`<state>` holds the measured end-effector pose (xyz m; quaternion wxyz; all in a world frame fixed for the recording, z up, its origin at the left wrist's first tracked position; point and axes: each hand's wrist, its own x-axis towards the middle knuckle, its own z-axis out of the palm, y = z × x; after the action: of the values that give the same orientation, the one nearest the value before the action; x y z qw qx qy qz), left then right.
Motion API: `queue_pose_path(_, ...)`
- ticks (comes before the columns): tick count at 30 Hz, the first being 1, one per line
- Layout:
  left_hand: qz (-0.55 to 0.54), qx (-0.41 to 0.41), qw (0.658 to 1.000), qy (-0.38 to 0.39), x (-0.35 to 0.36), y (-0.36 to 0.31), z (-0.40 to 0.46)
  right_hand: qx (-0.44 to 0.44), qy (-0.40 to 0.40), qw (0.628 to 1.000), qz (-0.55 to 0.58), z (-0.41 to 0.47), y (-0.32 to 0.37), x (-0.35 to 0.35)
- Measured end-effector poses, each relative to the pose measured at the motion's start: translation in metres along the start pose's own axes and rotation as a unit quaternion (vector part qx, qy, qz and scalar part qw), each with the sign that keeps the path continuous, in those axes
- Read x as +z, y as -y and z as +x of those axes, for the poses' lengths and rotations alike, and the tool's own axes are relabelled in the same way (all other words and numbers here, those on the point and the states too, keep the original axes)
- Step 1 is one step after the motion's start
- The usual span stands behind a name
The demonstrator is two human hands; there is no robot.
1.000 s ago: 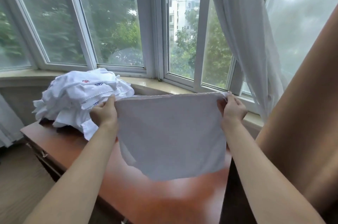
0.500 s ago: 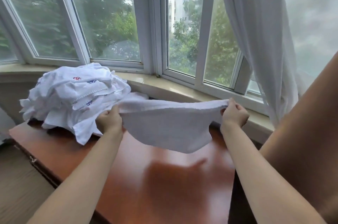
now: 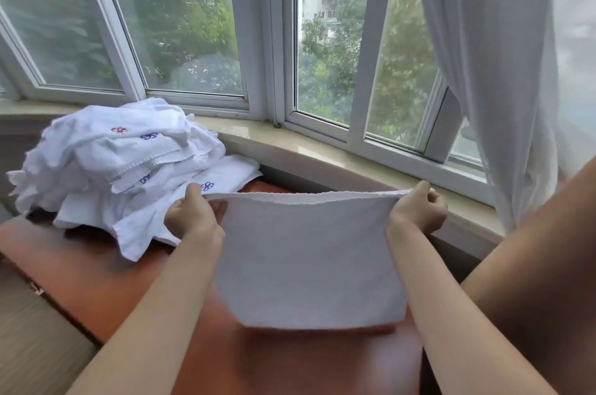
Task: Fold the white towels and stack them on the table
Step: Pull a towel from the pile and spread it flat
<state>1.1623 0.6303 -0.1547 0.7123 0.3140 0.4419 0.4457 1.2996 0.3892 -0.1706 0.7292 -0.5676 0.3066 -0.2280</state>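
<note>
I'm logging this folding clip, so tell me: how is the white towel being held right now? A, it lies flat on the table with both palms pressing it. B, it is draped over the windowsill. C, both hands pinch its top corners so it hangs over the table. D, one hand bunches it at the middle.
C: the left hand and right hand each pinch a top corner of the towel, which hangs stretched between them above the table.

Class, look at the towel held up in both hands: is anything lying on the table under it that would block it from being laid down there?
Nothing visible does. The towel hangs from the left hand and right hand over bare table. The pile of unfolded towels lies off to the left.
</note>
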Motion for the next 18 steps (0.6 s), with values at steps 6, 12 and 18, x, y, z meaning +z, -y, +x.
queue_pose_path(6, 0.048, -0.074, 0.996, 0.016, 0.025, 0.023, 0.028, 0.046, 0.028, 0.998, -0.037, 0.012, -0.028, 0.031)
queue_pose_path(12, 0.039, -0.033, 0.998, 0.037, 0.057, 0.024, 0.061, -0.017, 0.094, 0.995, -0.008, 0.028, -0.025, 0.061)
queue_pose_path(18, 0.030, 0.075, 0.996, 0.021, 0.044, 0.040, 0.056, -0.022, 0.031, 0.999, 0.003, 0.028, -0.034, 0.038)
